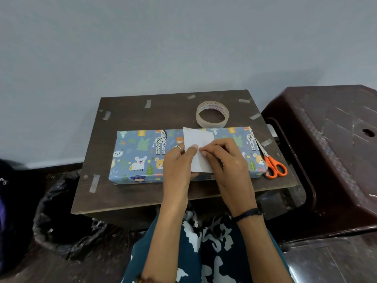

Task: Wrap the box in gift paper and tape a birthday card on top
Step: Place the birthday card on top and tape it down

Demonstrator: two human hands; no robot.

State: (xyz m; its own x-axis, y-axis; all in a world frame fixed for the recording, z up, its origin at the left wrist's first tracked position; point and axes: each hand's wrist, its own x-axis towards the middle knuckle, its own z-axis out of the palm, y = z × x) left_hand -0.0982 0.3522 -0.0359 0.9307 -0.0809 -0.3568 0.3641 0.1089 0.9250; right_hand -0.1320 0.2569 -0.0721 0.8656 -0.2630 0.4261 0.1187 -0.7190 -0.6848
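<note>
Pinching a white card (196, 149) between curled fingers, the left hand (179, 166) and right hand (222, 160) hold it over the wrapped box (140, 154) on the table (130, 193); beyond, a tape roll (212, 117).

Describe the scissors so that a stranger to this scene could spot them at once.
Start at the small dark wooden table against the grey wall, where a wrapped box in blue animal-print paper lies. Go to the box's right end; the scissors lie on the tabletop just beside it. They alone have bright orange handles, unlike the clear tape roll behind the box.
</note>
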